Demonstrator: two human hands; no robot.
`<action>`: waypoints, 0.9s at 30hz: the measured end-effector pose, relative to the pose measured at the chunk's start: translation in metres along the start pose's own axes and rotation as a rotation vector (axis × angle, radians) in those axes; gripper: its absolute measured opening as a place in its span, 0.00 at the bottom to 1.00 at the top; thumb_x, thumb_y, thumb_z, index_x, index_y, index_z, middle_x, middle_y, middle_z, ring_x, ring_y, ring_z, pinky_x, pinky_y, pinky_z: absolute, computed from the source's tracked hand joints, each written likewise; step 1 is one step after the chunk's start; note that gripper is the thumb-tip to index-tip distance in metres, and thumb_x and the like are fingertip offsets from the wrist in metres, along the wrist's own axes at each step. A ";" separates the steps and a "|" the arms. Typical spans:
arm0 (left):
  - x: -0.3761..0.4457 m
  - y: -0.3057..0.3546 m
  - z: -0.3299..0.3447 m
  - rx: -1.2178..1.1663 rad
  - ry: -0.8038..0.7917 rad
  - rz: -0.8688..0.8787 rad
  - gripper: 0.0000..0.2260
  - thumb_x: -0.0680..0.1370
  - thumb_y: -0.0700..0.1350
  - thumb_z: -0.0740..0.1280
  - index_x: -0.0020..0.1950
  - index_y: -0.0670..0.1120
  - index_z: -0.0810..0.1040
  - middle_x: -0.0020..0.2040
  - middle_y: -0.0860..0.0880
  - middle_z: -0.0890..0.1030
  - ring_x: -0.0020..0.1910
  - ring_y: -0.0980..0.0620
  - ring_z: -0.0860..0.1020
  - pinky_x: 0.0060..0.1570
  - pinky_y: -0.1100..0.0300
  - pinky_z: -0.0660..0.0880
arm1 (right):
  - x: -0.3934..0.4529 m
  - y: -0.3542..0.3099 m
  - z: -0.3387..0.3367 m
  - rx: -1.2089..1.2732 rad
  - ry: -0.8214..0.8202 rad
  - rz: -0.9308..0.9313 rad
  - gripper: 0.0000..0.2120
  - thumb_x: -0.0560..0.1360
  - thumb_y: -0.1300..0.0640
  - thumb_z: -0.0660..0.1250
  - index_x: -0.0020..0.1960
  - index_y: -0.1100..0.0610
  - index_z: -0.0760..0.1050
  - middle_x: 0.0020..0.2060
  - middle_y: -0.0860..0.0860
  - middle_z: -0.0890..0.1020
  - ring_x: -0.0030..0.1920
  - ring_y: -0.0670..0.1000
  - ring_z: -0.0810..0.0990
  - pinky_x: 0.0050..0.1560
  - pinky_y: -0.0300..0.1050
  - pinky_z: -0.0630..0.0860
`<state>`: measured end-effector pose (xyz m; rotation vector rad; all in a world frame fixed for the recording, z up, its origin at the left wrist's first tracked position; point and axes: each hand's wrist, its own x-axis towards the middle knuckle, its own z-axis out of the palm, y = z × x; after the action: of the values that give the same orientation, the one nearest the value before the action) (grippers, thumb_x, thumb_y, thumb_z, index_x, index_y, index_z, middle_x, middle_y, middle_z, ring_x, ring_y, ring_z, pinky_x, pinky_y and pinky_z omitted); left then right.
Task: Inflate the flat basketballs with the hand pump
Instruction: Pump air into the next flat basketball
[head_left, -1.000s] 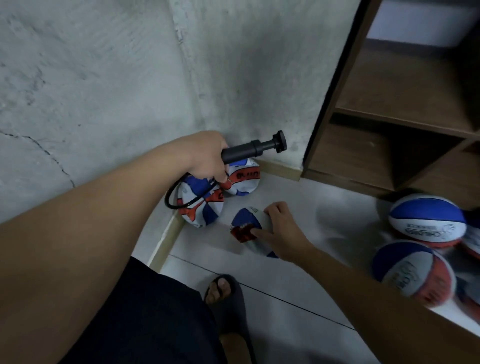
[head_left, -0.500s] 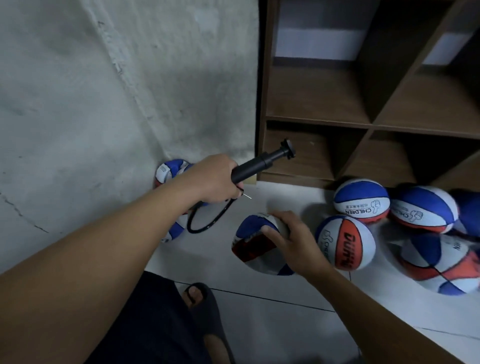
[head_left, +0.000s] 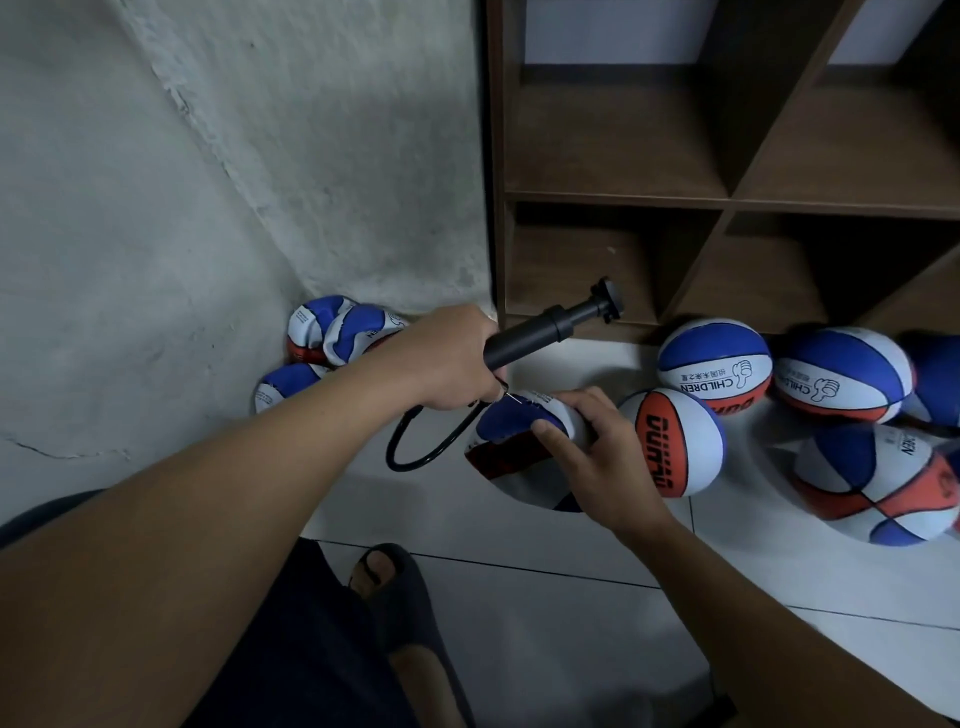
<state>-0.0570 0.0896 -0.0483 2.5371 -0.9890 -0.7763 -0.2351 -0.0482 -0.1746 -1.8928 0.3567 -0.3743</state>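
Note:
My left hand (head_left: 449, 358) grips the barrel of a black hand pump (head_left: 550, 326), whose handle points up and to the right. Its black hose (head_left: 415, 454) loops down below the hand, and the thin needle tip sits just above a flat blue, white and red basketball (head_left: 519, 447) on the floor. My right hand (head_left: 597, 457) holds that flat ball from the right, thumb on top. Three more flat balls (head_left: 332, 332) lie crumpled in the wall corner behind my left forearm.
Several inflated balls (head_left: 714, 364) rest on the white tiles to the right, one (head_left: 675, 441) touching my right hand. A brown wooden shelf unit (head_left: 727, 197) with open compartments stands behind them. Grey concrete wall at left. My sandalled foot (head_left: 400, 592) is below.
My right hand has lifted and turned the flat ball up toward the pump. My left hand has brought the pump's needle down close to the ball. The view shifted right.

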 end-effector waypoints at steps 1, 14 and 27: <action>0.001 0.000 0.001 0.004 0.000 0.003 0.08 0.74 0.46 0.81 0.47 0.54 0.84 0.42 0.53 0.86 0.39 0.53 0.84 0.39 0.58 0.78 | 0.001 0.000 0.000 0.007 -0.002 -0.005 0.10 0.81 0.50 0.74 0.60 0.51 0.83 0.54 0.48 0.80 0.56 0.51 0.81 0.58 0.53 0.80; 0.007 0.001 -0.002 0.009 -0.009 0.039 0.07 0.75 0.44 0.80 0.46 0.53 0.84 0.40 0.53 0.85 0.38 0.55 0.86 0.42 0.56 0.84 | 0.006 -0.001 0.004 -0.020 -0.029 -0.042 0.11 0.81 0.52 0.75 0.62 0.51 0.82 0.55 0.47 0.80 0.57 0.51 0.81 0.58 0.46 0.79; 0.002 0.005 -0.008 -0.027 0.025 0.063 0.07 0.75 0.44 0.80 0.46 0.54 0.85 0.38 0.54 0.86 0.36 0.57 0.85 0.41 0.58 0.83 | 0.009 -0.009 -0.002 0.087 -0.009 -0.045 0.13 0.79 0.56 0.77 0.63 0.53 0.83 0.57 0.50 0.80 0.61 0.52 0.80 0.63 0.43 0.77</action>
<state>-0.0538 0.0852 -0.0399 2.4745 -1.0384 -0.7328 -0.2274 -0.0504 -0.1649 -1.8189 0.2878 -0.4052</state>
